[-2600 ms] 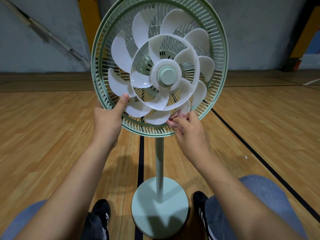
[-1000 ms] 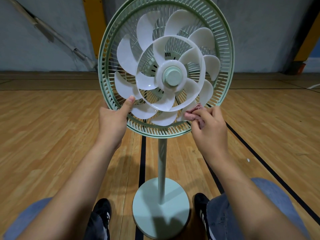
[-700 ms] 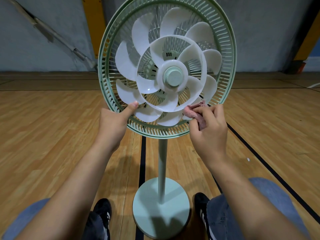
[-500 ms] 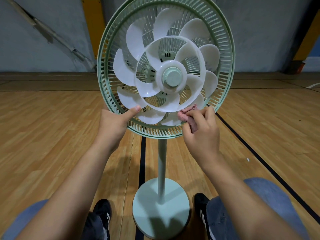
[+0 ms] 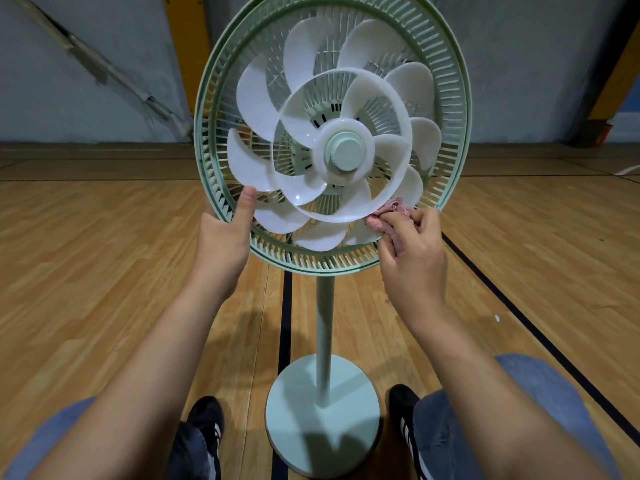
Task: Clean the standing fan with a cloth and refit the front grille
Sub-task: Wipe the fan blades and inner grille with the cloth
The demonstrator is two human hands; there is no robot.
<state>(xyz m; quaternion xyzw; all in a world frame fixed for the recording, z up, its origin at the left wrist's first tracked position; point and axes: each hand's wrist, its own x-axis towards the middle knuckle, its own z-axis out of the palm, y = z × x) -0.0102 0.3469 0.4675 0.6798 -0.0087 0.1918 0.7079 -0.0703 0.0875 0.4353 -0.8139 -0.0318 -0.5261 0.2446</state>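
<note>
A pale green standing fan stands right in front of me, its white blades [image 5: 311, 98] bare with no front grille over them. The green rear guard rim [image 5: 453, 98] rings the blades. My left hand [image 5: 225, 244] grips the lower left of that rim, thumb up against a blade. My right hand [image 5: 412, 261] holds a crumpled pink cloth [image 5: 388, 216] pressed on a lower right blade. The pole [image 5: 325, 317] runs down to the round base [image 5: 322, 414] between my feet. No front grille is in view.
Wooden sports floor with black lines [image 5: 519, 306] spreads all around. My black shoes [image 5: 201, 434] and jeans-clad knees flank the base. A grey wall, a slanting pole [image 5: 104, 67] and yellow padding [image 5: 180, 36] stand behind the fan.
The blades turned a little as my right hand rubbed the pink cloth along the lower right blades. My left hand stayed on the rim.
</note>
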